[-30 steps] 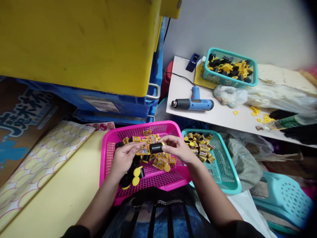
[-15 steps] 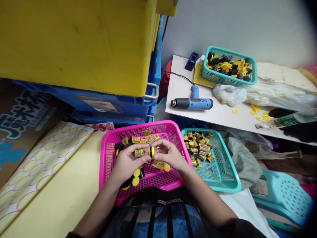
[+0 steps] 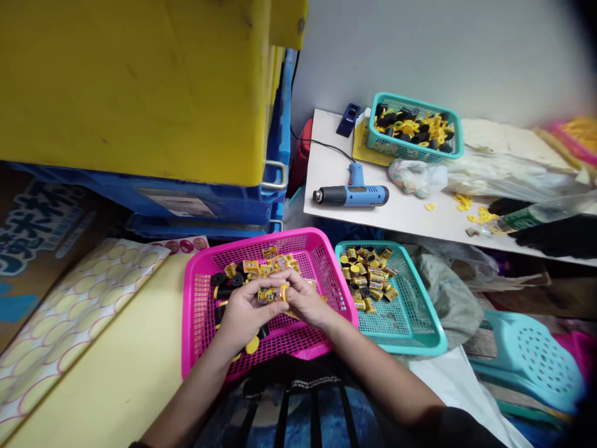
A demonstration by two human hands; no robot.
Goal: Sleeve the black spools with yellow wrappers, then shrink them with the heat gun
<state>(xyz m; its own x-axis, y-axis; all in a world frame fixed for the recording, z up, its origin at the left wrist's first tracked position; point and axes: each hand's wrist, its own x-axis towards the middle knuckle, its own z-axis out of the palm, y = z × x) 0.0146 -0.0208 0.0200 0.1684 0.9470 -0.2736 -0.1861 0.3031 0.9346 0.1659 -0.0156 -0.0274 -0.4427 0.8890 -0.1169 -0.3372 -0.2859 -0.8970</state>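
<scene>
Both left hand (image 3: 245, 320) and right hand (image 3: 305, 303) curl their fingers around one small yellow-labelled cylinder (image 3: 267, 297) with a yellow end.

Labelled cylinder (image 3: 270, 296) between both hands (image 3: 245, 317) (image 3: 305, 302)

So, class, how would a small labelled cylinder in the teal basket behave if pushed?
A small labelled cylinder would probably roll, since its sides look round. It is likely light, as the pile lies loose. The mesh of the teal basket may slow it.
</scene>
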